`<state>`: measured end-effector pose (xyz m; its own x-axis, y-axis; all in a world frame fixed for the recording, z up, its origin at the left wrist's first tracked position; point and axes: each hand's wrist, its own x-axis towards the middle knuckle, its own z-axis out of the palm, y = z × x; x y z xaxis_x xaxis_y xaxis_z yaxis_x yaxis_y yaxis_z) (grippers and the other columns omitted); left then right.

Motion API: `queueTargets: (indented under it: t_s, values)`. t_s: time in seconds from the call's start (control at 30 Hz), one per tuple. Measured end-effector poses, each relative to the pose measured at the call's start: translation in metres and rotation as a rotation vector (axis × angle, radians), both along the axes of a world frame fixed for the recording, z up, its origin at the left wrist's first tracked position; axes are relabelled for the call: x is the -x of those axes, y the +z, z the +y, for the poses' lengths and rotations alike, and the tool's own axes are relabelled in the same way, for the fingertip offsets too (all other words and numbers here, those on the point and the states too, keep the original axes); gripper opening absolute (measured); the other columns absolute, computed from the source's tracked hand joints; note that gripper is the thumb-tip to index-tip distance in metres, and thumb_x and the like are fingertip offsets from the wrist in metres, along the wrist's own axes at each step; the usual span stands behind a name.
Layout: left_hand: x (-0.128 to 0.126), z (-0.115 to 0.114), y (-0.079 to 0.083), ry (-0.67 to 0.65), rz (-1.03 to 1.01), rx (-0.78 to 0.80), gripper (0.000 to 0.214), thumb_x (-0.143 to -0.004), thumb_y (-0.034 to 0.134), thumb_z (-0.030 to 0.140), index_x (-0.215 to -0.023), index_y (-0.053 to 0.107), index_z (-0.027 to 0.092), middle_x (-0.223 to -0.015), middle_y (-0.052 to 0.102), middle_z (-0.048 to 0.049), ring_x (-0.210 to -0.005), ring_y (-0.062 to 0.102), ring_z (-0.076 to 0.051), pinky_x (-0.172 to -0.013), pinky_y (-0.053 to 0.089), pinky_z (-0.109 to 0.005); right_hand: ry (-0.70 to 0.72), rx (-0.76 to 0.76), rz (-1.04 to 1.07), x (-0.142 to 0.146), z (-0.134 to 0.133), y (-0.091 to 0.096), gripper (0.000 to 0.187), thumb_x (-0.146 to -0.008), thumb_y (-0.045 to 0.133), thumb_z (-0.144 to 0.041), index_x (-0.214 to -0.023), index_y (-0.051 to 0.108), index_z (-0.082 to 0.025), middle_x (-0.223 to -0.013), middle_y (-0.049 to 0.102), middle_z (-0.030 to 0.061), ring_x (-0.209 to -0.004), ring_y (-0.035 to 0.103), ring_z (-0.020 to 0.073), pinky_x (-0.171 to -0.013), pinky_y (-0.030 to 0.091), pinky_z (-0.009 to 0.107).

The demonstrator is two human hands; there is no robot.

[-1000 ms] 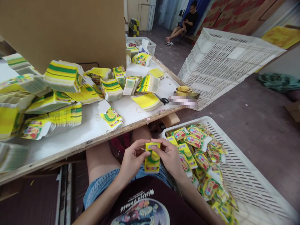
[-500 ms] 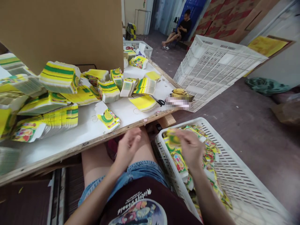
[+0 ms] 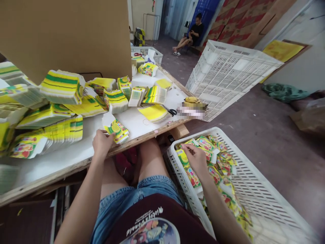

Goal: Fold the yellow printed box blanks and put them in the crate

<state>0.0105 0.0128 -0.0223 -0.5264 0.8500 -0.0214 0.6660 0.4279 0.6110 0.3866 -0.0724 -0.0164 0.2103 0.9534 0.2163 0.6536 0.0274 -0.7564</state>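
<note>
A small stack of flat yellow-green printed cartons (image 3: 118, 130) lies near the front edge of the table. My left hand (image 3: 101, 144) pinches a carton at the left side of this stack, thumb and forefinger together. Over the white plastic basket (image 3: 243, 169) on my right, my right hand (image 3: 198, 161) has its fingers stretched out and somewhat apart. Just under its fingertips lies a yellow carton (image 3: 182, 156) by the basket's near left rim. Many folded fruit-printed cartons (image 3: 214, 174) are heaped in the basket.
Piled bundles of cartons (image 3: 61, 86) cover the table's left side before a large cardboard sheet (image 3: 66, 37). Black-handled scissors (image 3: 172, 112) and bananas (image 3: 192, 100) lie near the right corner. Stacked white crates (image 3: 228, 74) stand beyond. A person (image 3: 194, 32) sits at the back.
My left hand has moved left and forward from over my lap to the stack on the table. My right hand has let go of a carton, which now rests in the basket.
</note>
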Motion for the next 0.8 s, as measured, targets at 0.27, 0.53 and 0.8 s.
queueTargets:
  t_s: [0.27, 0.53, 0.8]
  values:
    - [-0.038, -0.058, 0.047, -0.125, -0.245, -0.240, 0.019, -0.085, 0.051, 0.039, -0.088, 0.054, 0.020, -0.078, 0.065, -0.0011, -0.068, 0.063, -0.016, -0.063, 0.050, -0.025, 0.128, -0.234, 0.026, 0.069, -0.015, 0.045, 0.025, -0.095, 0.052, -0.026, -0.110, 0.071, -0.021, -0.110, 0.074, 0.0099, -0.102, 0.067, 0.0233, -0.090, 0.050, 0.038]
    - [-0.115, -0.127, 0.051, -0.613, -0.579, -0.161, 0.015, -0.091, 0.051, 0.030, -0.097, 0.059, 0.018, -0.077, 0.066, -0.0018, -0.066, 0.060, -0.014, -0.062, 0.048, -0.021, 0.467, -0.201, 0.019, 0.118, -0.027, 0.052, 0.039, -0.094, 0.050, -0.014, -0.131, 0.055, -0.026, -0.122, 0.067, 0.0079, -0.114, 0.061, 0.0215, -0.098, 0.049, 0.039]
    - [-0.110, -0.125, 0.046, -0.567, -0.709, -0.131, 0.021, -0.089, 0.056, 0.031, -0.104, 0.064, 0.018, -0.076, 0.067, -0.0026, -0.069, 0.062, -0.016, -0.059, 0.048, -0.021, 0.467, -0.156, 0.042, 0.108, -0.032, 0.052, 0.033, -0.091, 0.055, -0.016, -0.122, 0.061, -0.026, -0.115, 0.069, 0.0076, -0.109, 0.062, 0.0231, -0.097, 0.051, 0.039]
